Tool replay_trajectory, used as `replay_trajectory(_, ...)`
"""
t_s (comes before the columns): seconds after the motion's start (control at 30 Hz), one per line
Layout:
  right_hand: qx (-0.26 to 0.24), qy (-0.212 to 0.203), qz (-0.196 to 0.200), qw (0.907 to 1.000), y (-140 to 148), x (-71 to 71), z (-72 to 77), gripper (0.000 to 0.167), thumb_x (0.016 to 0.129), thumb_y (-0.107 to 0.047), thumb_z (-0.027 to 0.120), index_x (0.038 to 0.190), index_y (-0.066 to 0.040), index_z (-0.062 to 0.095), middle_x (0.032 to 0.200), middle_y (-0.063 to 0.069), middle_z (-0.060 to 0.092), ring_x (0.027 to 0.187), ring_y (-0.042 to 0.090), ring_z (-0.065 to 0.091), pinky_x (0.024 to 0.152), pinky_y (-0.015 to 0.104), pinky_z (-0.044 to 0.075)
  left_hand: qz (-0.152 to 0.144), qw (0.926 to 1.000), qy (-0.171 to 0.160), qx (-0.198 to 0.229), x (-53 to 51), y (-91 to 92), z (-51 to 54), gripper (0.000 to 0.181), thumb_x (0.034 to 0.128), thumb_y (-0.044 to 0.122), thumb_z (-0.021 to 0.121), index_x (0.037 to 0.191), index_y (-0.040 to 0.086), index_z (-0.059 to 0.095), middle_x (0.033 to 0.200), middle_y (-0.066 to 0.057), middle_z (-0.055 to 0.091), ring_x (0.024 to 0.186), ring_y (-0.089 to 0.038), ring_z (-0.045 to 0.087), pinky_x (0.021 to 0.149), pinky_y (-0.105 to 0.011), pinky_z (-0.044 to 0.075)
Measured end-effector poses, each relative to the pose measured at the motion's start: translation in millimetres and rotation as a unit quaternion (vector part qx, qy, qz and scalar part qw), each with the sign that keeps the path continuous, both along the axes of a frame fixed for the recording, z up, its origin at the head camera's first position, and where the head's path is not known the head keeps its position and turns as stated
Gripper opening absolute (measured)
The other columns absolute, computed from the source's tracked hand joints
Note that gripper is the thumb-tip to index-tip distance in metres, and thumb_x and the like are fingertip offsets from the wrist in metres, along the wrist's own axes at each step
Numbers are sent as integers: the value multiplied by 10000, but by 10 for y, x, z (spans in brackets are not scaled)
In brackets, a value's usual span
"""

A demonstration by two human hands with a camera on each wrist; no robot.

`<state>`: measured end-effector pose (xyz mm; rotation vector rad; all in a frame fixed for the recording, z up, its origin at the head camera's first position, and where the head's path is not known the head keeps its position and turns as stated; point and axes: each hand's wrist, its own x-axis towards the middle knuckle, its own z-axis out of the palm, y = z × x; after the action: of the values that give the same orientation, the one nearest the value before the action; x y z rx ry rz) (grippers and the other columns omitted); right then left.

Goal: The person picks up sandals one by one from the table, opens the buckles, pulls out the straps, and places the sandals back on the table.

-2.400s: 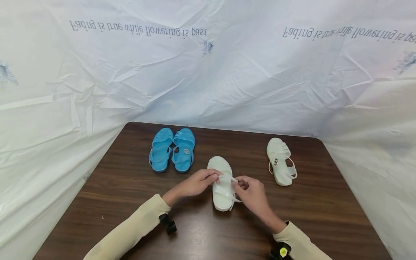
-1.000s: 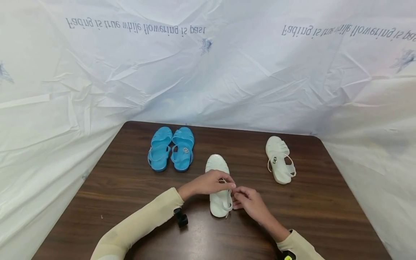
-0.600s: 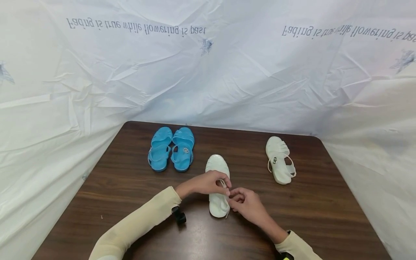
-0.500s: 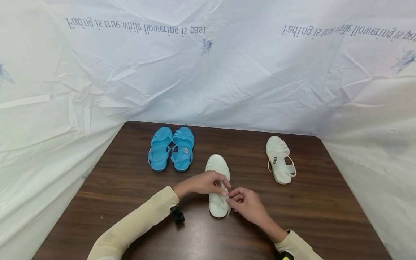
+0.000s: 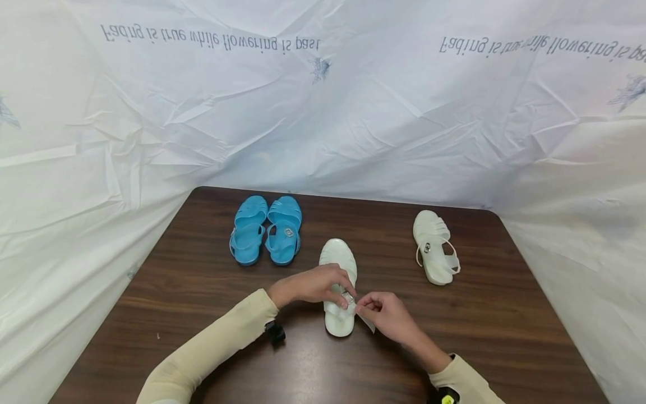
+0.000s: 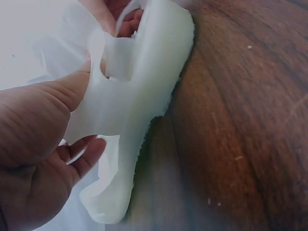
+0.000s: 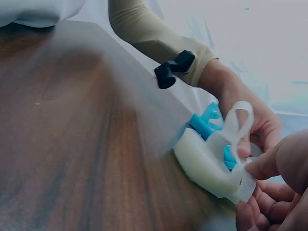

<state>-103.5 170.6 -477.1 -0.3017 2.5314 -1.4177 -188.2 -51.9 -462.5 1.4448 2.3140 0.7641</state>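
A white jelly sandal [image 5: 339, 255] lies toe-away on the table before me. My left hand [image 5: 313, 285] reaches over its middle from the left, thumb and fingers pinching the ankle strap by a small metal buckle [image 5: 348, 297]. From the right, my right hand [image 5: 387, 315] pinches the strap near the buckle, and a pale strip of strap sticks out below its fingers. In the right wrist view, the thumb and fingertips hold the white strap [image 7: 247, 185], a loop rising beside it. The left wrist view shows the sandal's side [image 6: 154, 62]; whether the strap passes through the buckle is hidden.
A matching white sandal [image 5: 435, 264] stands at the far right. Two blue sandals [image 5: 248, 244] sit side by side at the far left. Beyond the back edge of the dark wooden table [image 5: 202, 314] hangs a white printed sheet [image 5: 323, 123].
My left hand has shifted right and down across the sandal toward the buckle. The strap loop by the heel has drawn away, and a strap strip now shows under my right hand.
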Motion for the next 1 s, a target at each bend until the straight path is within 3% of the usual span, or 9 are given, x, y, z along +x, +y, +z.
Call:
replay_trajectory(0.2,-237,-289,10,9993,11,0,26,118,982,-160,681,955,-51,714,760,28,620,585,84,503,514,238,424,45,9996,284,64,25,-12,-80,308,938,372,728,1167,171,773,1091,146,726,976,-2,583,870,-155,459)
replay_trajectory(0.37,-389,-277,-215,9986,-12,3,3,115,980,-150,682,944,-46,716,798,32,641,638,95,506,560,232,415,212,9976,443,484,73,-38,-187,316,958,376,693,1183,165,763,1092,134,727,963,-7,583,851,-158,467)
replay_trajectory(0.6,-488,-153,-432,9978,-63,-4,-57,84,969,-104,699,940,-29,722,799,32,660,700,112,542,610,225,438,676,9880,-518,1290,144,-54,-353,312,935,352,727,1183,164,755,1098,106,735,982,11,622,834,-177,521)
replay_trajectory(0.8,-707,-128,-601,9956,-72,-4,-74,76,961,-76,705,952,-4,730,800,58,677,696,125,568,606,226,467,790,9846,-667,1413,147,-40,-370,303,933,342,736,1177,162,752,1096,97,741,988,18,641,833,-189,533)
replay_trajectory(1.0,-1049,-743,-421,9908,-26,20,-80,165,980,-103,677,985,61,686,787,88,674,671,145,601,595,256,526,854,9859,-788,1208,155,-54,-340,325,935,356,726,1175,140,762,1103,95,741,997,2,633,841,-193,526)
